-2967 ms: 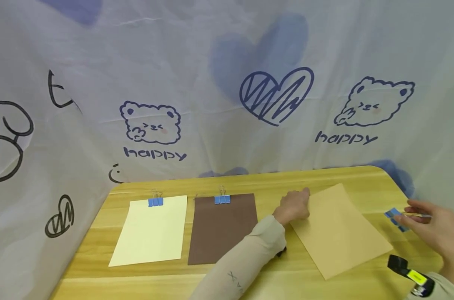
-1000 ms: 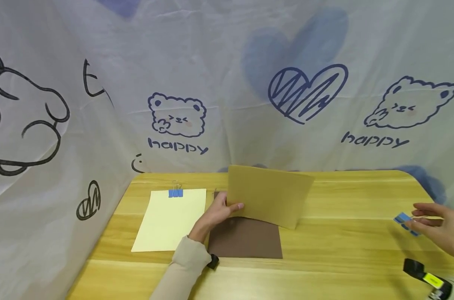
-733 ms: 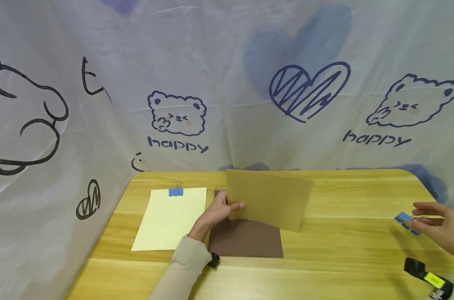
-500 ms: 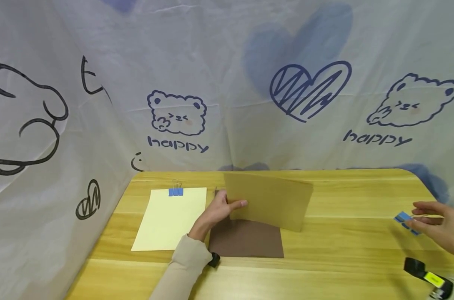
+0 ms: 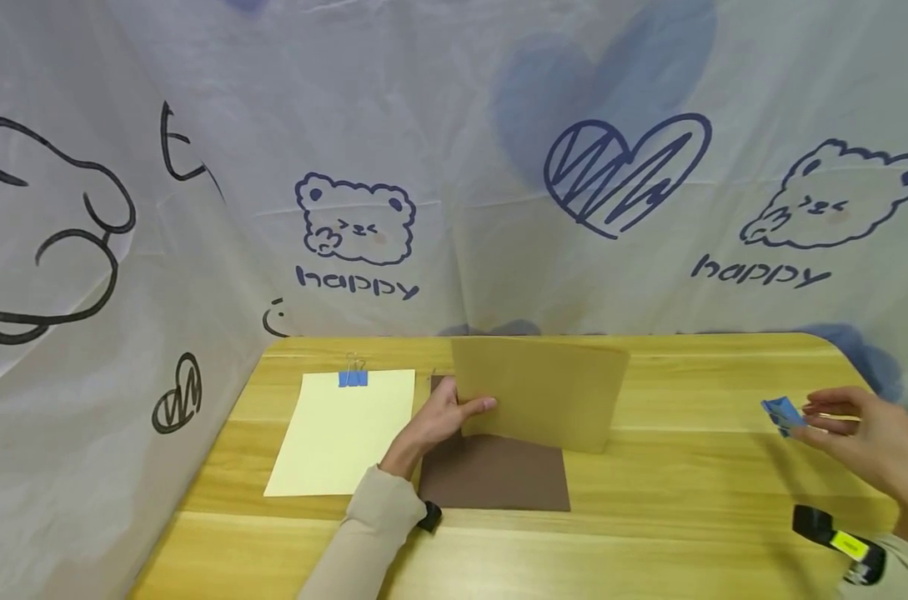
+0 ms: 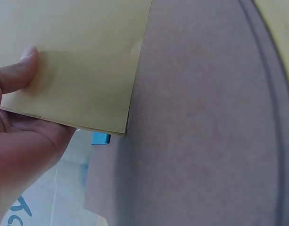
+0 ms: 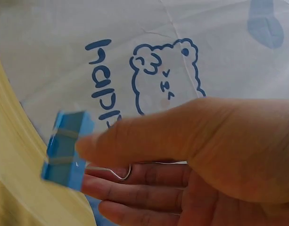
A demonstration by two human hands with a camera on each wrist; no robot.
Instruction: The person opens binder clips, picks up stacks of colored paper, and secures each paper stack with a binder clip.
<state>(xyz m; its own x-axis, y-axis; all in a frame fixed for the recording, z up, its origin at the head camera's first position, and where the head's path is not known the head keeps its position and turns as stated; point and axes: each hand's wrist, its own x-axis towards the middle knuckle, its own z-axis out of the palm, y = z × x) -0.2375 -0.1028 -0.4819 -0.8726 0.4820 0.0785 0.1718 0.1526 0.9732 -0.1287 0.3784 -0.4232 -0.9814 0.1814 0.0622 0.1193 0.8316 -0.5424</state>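
My left hand [image 5: 442, 412] grips a tan stack of paper [image 5: 544, 396] by its left edge, thumb on the front face and fingers behind. The stack is tilted up over dark brown paper [image 5: 494, 475], hiding its upper part. In the left wrist view a bit of a blue binder clip [image 6: 101, 138] on the brown paper peeks out below the tan edge. Off to the right, my right hand [image 5: 862, 433] pinches another blue binder clip [image 5: 782, 414] above the table. Its wire handle [image 7: 123, 174] lies between thumb and fingers in the right wrist view.
Pale yellow paper [image 5: 341, 442] with a blue binder clip [image 5: 353, 378] at its top lies to the left. Everything rests on a wood-grain table [image 5: 649, 542]. A white cloth [image 5: 454, 125] with blue drawings hangs behind and along the left.
My left hand has lifted the tan stack from the right side of the table and carried it left over the brown paper. Lately my right hand has shifted slightly left, turning its clip.
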